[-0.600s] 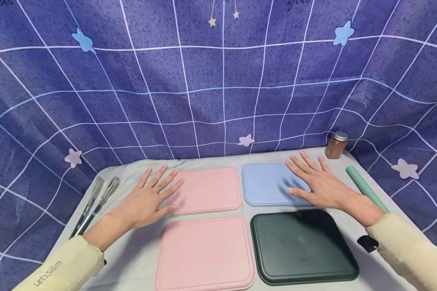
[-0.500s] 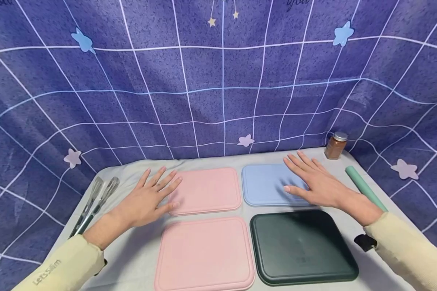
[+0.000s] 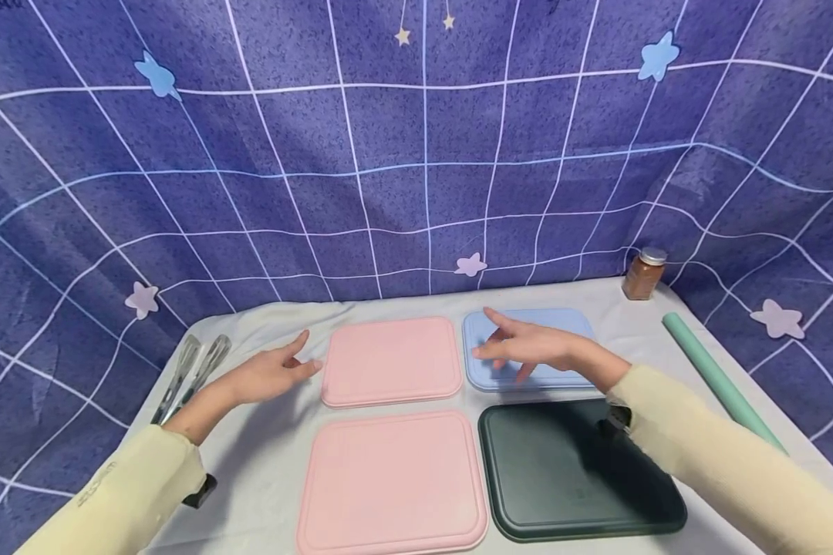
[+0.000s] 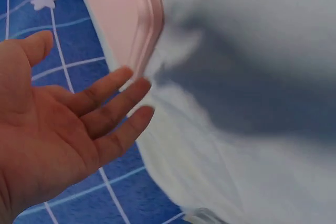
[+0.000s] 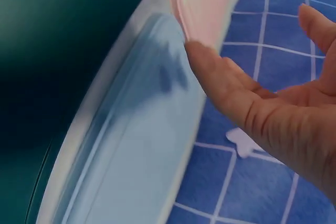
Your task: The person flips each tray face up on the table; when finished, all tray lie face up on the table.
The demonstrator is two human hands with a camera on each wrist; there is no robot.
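Note:
My right hand [image 3: 527,344] is over the flat blue rectangular board [image 3: 565,324], fingers loosely spread and holding nothing; its shadow falls on the board in the right wrist view. My left hand [image 3: 267,375] is raised left of the far pink board [image 3: 392,362], its fingertips near that board's left edge. The left wrist view shows its palm bare with fingers slightly bent. A larger pink board [image 3: 392,486] lies in front, beside a dark green board [image 3: 562,462]. The right sleeve and its shadow cover part of the green one.
Two metal-headed utensils [image 3: 208,362] lie at the left, partly behind my left forearm. A jar [image 3: 644,275] of brown contents stands at the back right corner, with a green cylinder [image 3: 718,378] in front of it. A purple grid curtain [image 3: 423,193] closes off the back and sides.
My right hand has moved left across the blue board and turned, fingers now lower. My left hand has drawn slightly left and turned, no longer spread over the far pink board's edge.

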